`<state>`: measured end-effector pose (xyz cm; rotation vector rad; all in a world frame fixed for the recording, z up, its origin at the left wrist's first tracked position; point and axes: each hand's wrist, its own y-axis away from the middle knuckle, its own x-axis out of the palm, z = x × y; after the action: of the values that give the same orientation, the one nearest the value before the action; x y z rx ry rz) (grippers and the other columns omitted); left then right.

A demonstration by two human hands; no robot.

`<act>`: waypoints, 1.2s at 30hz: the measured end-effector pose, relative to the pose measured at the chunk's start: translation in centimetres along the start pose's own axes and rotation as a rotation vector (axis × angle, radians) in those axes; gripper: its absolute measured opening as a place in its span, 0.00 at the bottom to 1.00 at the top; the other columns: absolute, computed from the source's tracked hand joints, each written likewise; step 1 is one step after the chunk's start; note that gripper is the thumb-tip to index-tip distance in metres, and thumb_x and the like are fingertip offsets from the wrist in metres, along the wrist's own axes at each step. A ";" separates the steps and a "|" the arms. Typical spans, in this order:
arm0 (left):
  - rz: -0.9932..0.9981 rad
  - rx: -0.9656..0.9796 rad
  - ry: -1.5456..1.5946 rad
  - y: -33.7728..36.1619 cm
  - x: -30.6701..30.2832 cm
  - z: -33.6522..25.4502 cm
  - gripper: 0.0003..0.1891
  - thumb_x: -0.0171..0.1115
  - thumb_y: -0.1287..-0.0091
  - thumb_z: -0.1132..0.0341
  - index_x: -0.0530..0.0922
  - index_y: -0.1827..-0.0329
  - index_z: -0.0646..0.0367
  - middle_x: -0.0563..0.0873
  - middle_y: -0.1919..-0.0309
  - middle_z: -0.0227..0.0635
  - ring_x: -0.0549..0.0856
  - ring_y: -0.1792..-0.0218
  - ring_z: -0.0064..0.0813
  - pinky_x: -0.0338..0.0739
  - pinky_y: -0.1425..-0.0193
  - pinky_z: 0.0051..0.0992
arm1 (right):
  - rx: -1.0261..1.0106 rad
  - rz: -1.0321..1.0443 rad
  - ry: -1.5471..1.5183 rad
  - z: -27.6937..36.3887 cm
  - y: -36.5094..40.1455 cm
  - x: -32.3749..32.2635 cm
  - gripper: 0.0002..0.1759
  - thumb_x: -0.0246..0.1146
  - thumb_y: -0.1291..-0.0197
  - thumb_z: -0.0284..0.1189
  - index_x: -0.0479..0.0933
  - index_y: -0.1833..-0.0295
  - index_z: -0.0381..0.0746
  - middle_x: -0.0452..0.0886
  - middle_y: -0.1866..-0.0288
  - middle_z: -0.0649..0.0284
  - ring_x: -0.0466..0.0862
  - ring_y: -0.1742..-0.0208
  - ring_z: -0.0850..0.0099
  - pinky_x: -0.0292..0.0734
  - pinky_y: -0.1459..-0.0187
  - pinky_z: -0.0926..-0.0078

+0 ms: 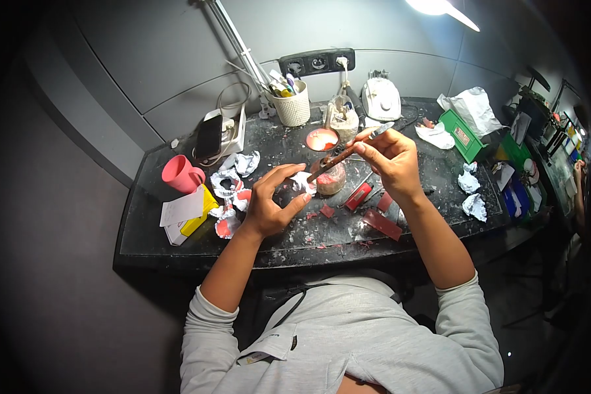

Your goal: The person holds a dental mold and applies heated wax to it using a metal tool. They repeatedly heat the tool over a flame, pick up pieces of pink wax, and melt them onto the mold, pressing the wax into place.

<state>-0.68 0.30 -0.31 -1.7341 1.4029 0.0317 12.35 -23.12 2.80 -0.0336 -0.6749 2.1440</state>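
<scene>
My left hand (pixel 269 200) curls around a small white plaster-like piece (pixel 303 184), held between thumb and fingers; the palm hides part of it. In my right hand (pixel 392 161) is a slim wax knife (pixel 338 159) with a brown handle and a silvery upper end, pinched between thumb and fingers. Its lower end points down-left and overlaps the white piece. Just behind the piece stands a round, pink-stained jar (pixel 331 177). Farther back sits a shallow dish (pixel 322 138) with pink material in it.
Left are plaster casts with pink wax (pixel 227 184), a pink mug (pixel 182 174) and a yellow box (pixel 200 210). Red wax sheets (pixel 382 224) and a red-handled tool (pixel 358 196) lie by my right forearm. A pen cup (pixel 291 105) and green box (pixel 461 136) stand behind.
</scene>
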 end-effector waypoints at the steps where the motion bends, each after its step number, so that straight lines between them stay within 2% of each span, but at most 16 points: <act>1: 0.003 0.013 0.000 0.0 0.0 0.0 0.26 0.73 0.44 0.68 0.81 0.41 0.67 0.86 0.45 0.48 0.85 0.43 0.40 0.75 0.34 0.33 | 0.000 0.000 0.000 0.0 0.0 0.0 0.09 0.70 0.35 0.19 0.82 0.51 0.29 0.89 0.56 0.55 0.88 0.52 0.72 0.85 0.46 0.75; 7: 0.000 0.025 -0.005 0.0 0.1 0.1 0.26 0.73 0.44 0.67 0.81 0.41 0.67 0.86 0.45 0.49 0.86 0.42 0.40 0.75 0.34 0.34 | -0.052 -0.064 0.024 -0.2 -0.2 -0.4 0.06 0.70 0.36 0.20 0.82 0.55 0.30 0.89 0.56 0.55 0.88 0.54 0.73 0.85 0.48 0.76; 9: 0.009 0.018 -0.001 0.1 0.0 0.1 0.26 0.73 0.43 0.68 0.81 0.40 0.67 0.86 0.45 0.48 0.85 0.42 0.39 0.75 0.33 0.33 | -0.045 -0.172 0.070 0.0 -0.4 -0.5 0.06 0.71 0.36 0.21 0.82 0.57 0.31 0.89 0.57 0.57 0.88 0.57 0.76 0.83 0.52 0.80; 10: 0.017 0.010 0.002 0.1 -0.1 0.1 0.26 0.72 0.42 0.69 0.80 0.39 0.68 0.86 0.44 0.48 0.85 0.42 0.37 0.75 0.33 0.33 | -0.072 -0.205 0.062 -0.1 -0.5 -0.6 0.06 0.72 0.36 0.22 0.82 0.57 0.32 0.89 0.60 0.61 0.84 0.66 0.82 0.77 0.64 0.86; 11: 0.016 0.009 0.002 0.3 0.0 0.3 0.26 0.72 0.42 0.69 0.80 0.39 0.68 0.86 0.44 0.48 0.85 0.42 0.37 0.75 0.33 0.33 | -0.071 -0.203 0.062 0.1 -0.4 -0.7 0.06 0.72 0.36 0.22 0.82 0.57 0.32 0.89 0.60 0.61 0.84 0.66 0.82 0.77 0.64 0.86; 13: 0.048 -0.075 0.113 0.4 0.1 0.8 0.26 0.71 0.40 0.70 0.78 0.37 0.68 0.85 0.42 0.46 0.84 0.40 0.34 0.75 0.32 0.32 | 0.024 -0.167 0.067 0.6 -0.3 -0.8 0.06 0.72 0.35 0.24 0.82 0.57 0.33 0.90 0.62 0.62 0.78 0.73 0.87 0.68 0.73 0.88; 14: 0.049 -0.074 0.113 0.4 0.1 0.8 0.26 0.71 0.40 0.70 0.78 0.37 0.68 0.85 0.42 0.46 0.84 0.40 0.34 0.75 0.32 0.32 | 0.024 -0.168 0.067 0.5 -0.3 -0.7 0.06 0.72 0.35 0.24 0.82 0.57 0.33 0.90 0.62 0.62 0.78 0.73 0.87 0.68 0.73 0.88; 16: 0.067 -0.083 0.151 0.5 0.1 0.8 0.26 0.70 0.38 0.71 0.77 0.36 0.69 0.84 0.41 0.45 0.84 0.39 0.32 0.74 0.30 0.31 | 0.028 -0.116 -0.039 0.2 -0.3 -0.1 0.07 0.72 0.35 0.25 0.82 0.56 0.34 0.90 0.62 0.61 0.73 0.76 0.90 0.60 0.77 0.89; 23: 0.066 -0.095 0.173 0.6 0.1 0.9 0.24 0.69 0.36 0.71 0.77 0.37 0.69 0.85 0.42 0.46 0.84 0.39 0.33 0.74 0.31 0.31 | 0.029 -0.060 -0.032 -0.5 -0.2 -0.3 0.09 0.72 0.35 0.25 0.82 0.52 0.33 0.91 0.59 0.59 0.75 0.75 0.89 0.62 0.77 0.89; 32: 0.064 -0.136 0.245 0.6 -0.1 0.7 0.23 0.67 0.34 0.69 0.78 0.37 0.69 0.85 0.45 0.42 0.85 0.45 0.28 0.76 0.37 0.27 | 0.018 -0.010 -0.030 0.3 -0.2 -0.9 0.09 0.71 0.34 0.25 0.82 0.52 0.34 0.91 0.58 0.57 0.77 0.74 0.88 0.63 0.76 0.89; 35: 0.061 -0.178 0.290 0.7 0.1 1.0 0.21 0.66 0.33 0.69 0.79 0.38 0.69 0.86 0.48 0.40 0.85 0.47 0.26 0.77 0.39 0.26 | -0.018 -0.026 -0.050 0.4 -0.3 -1.0 0.09 0.71 0.34 0.26 0.82 0.51 0.34 0.90 0.57 0.57 0.76 0.75 0.88 0.63 0.77 0.89; 36: 0.024 -0.161 0.293 0.7 0.4 1.1 0.20 0.67 0.34 0.67 0.80 0.41 0.68 0.88 0.54 0.40 0.87 0.53 0.26 0.79 0.44 0.26 | -0.015 -0.022 -0.056 0.4 -0.2 -1.0 0.10 0.71 0.34 0.25 0.82 0.51 0.34 0.90 0.57 0.56 0.77 0.74 0.87 0.64 0.76 0.89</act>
<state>-0.57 0.74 -1.60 -1.9129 1.6722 -0.1032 13.05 -23.94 3.02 0.0253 -0.7199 2.1260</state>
